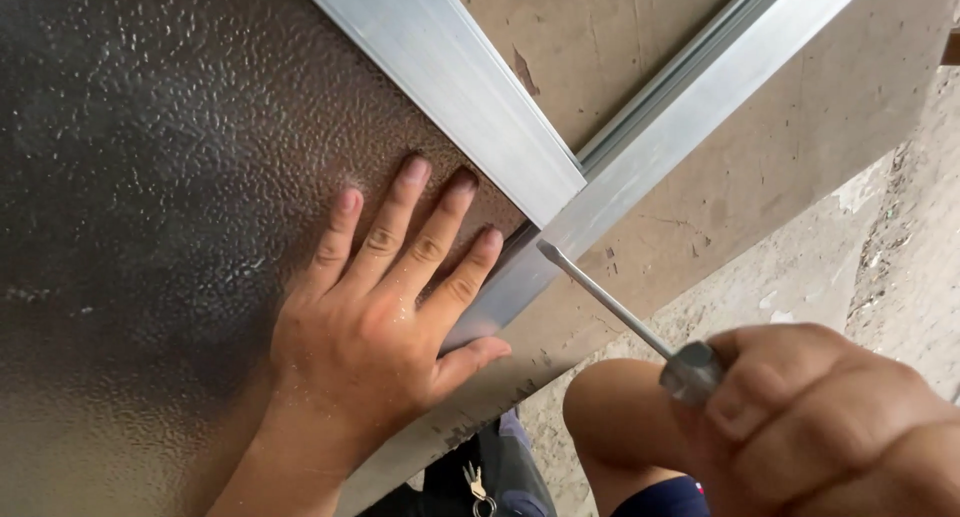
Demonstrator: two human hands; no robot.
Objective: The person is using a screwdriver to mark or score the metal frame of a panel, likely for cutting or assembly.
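Head view: my left hand (375, 322) lies flat, fingers spread, on textured glass (170, 177); my right hand (810, 412), partly cut off, clamps a screwdriver (610, 299), handle hidden, at the frame (650, 147).

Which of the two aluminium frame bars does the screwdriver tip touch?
The lower bar, running to the top right; the screwdriver tip meets it at the corner joint.

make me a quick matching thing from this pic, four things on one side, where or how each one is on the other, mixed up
Things:
1. left hand
2. right hand
3. screwdriver tip
4. keys

States:
A. at the corner where two aluminium frame bars meet
B. hanging at the bottom edge of the view
C. spread flat on the textured glass
D. gripping the screwdriver's handle end

Pairs: 1-C, 2-D, 3-A, 4-B
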